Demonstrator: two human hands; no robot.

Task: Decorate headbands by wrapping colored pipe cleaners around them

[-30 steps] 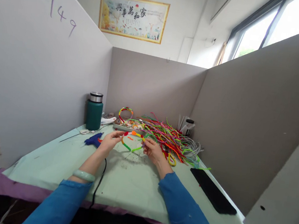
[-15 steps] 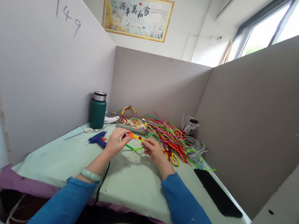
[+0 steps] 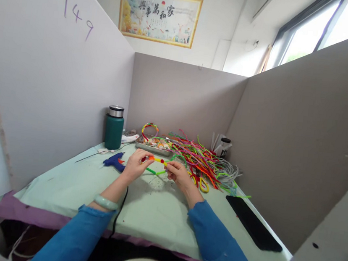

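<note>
Above the middle of the table, a colourful pipe-cleaner band is stretched between my two hands. Its visible stretch is yellow with dark red and orange sections. My left hand pinches its left part at the orange section, thumb and fingers pressed together. At the yellow end, my right hand grips it between thumb and fingertips. A green pipe-cleaner length shows below and between the hands; whether it belongs to the same band I cannot tell. Left of my left hand lies a blue glue gun.
Behind my hands stands a metal tray of small parts, with a multicoloured ring at it. A heap of pipe cleaners and yellow-handled scissors lie right. A green bottle stands left; a black flat object lies right.
The orange piece at my left fingertips has turned or been pressed down and shows less. Both hands keep nearly the same place and hold.
</note>
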